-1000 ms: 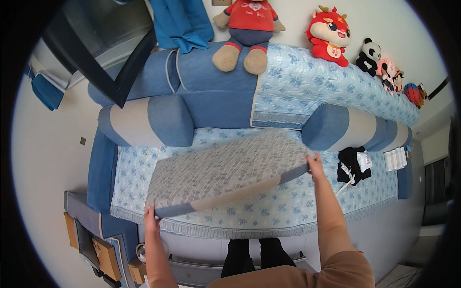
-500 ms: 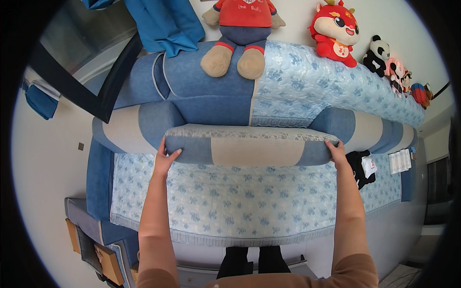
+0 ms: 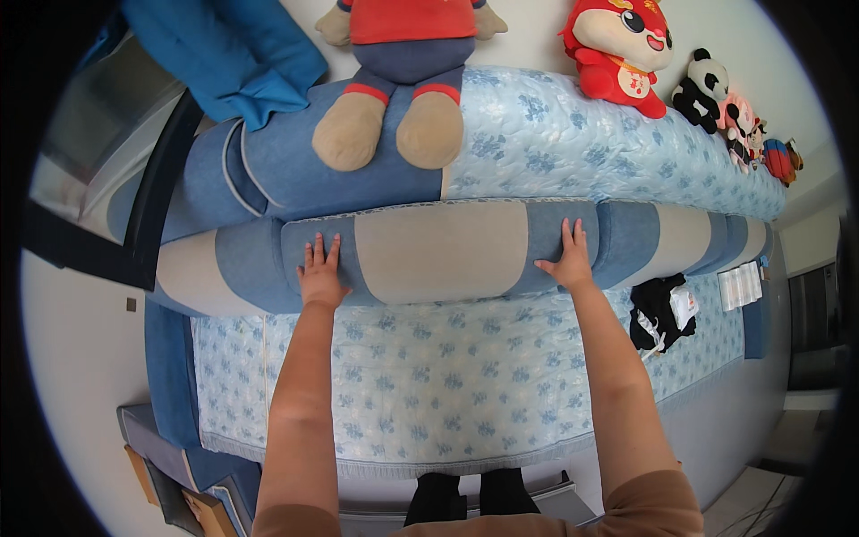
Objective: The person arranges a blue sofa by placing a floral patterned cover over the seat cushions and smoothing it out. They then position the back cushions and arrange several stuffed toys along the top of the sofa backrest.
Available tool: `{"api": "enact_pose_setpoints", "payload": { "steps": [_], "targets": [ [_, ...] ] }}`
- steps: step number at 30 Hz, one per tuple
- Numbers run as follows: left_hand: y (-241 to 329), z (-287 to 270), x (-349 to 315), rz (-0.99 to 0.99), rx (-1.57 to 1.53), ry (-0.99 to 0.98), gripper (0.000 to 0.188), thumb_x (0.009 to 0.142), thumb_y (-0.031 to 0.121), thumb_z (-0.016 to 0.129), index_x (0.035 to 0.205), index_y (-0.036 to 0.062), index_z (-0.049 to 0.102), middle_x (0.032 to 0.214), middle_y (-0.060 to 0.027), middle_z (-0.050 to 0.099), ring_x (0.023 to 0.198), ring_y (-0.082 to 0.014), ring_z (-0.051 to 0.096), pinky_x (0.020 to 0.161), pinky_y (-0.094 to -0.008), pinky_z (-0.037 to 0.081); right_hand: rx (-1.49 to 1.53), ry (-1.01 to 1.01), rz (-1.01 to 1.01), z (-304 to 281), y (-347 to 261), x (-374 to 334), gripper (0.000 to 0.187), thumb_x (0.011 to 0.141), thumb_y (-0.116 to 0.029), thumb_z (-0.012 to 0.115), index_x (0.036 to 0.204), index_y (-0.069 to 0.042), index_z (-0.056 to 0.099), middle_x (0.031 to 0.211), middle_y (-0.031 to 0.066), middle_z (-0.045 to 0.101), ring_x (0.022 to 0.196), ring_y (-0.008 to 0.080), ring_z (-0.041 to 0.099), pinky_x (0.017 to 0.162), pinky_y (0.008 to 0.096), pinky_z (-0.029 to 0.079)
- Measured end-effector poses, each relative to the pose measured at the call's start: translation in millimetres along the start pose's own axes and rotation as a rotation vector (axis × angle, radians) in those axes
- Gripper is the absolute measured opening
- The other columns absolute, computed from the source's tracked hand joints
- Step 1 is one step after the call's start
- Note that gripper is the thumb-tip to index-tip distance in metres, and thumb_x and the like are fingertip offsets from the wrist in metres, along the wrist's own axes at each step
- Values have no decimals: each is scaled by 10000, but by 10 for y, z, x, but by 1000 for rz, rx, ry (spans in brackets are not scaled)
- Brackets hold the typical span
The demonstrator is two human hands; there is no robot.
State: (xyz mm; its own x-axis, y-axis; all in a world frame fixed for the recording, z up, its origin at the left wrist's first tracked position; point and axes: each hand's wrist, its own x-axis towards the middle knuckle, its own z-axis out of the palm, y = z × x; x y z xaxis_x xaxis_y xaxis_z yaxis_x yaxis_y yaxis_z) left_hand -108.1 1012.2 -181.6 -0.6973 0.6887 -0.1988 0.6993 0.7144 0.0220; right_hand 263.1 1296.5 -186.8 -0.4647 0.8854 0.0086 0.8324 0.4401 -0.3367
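Observation:
A long sofa cushion [image 3: 441, 251], beige in the middle with blue ends, stands against the sofa's backrest between two matching cushions. My left hand [image 3: 320, 274] lies on its left blue end, fingers spread and pointing up. On the right blue end rests my right hand [image 3: 569, 258], palm to the fabric, fingers stretched up and thumb out to the left. Neither hand grips anything. Below the cushion spreads a light-blue flowered quilted sofa cover [image 3: 447, 385] over the seat.
Matching cushions flank it, one at the left [image 3: 188, 268] and one at the right [image 3: 676, 234]. Along the backrest sit a large plush toy in red [image 3: 413, 36], a red plush [image 3: 617, 63] and a panda plush [image 3: 703, 89]. Black clothing [image 3: 658, 313] lies on the seat, right. A dark window frame [image 3: 148, 206] juts in, left.
The cushion has gone back against the backrest, into the gap between its neighbours. Both hands have let go of its ends and now lie flat on its front.

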Motion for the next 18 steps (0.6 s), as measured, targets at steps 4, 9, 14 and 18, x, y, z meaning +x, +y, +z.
{"api": "enact_pose_setpoints", "payload": {
  "steps": [4,9,14,18],
  "targets": [
    [-63,67,419,19,-63,-3,1075,566,220,843,1428,356,214,1520,-36,141,1375,-295,204,1029,-491,335,-86,-147,62,-10,-75,363,1103,576,-395,831,1443,-121,207,1502,189,98,1345,408,205,1074,402,293],
    [-11,124,502,31,-52,-7,1055,540,211,854,1412,346,276,1512,-45,176,1364,-302,232,1023,-463,354,-107,-223,91,-48,-105,423,1116,562,-424,832,1443,-129,214,1504,179,99,1346,394,216,1077,380,293],
    [35,74,633,39,12,-118,1102,514,268,861,1428,317,247,1502,-81,197,1349,-333,252,1061,-379,328,-148,-307,125,-22,-86,559,1131,558,-442,831,1448,-138,203,1505,179,93,1352,378,213,1082,368,288],
    [8,7,658,13,43,-161,1123,525,284,859,1437,331,205,1512,-68,160,1361,-321,223,1055,-408,327,-164,-324,119,-24,-149,605,1110,583,-449,817,1449,-137,196,1504,180,99,1353,367,217,1081,367,287]
  ]
}}
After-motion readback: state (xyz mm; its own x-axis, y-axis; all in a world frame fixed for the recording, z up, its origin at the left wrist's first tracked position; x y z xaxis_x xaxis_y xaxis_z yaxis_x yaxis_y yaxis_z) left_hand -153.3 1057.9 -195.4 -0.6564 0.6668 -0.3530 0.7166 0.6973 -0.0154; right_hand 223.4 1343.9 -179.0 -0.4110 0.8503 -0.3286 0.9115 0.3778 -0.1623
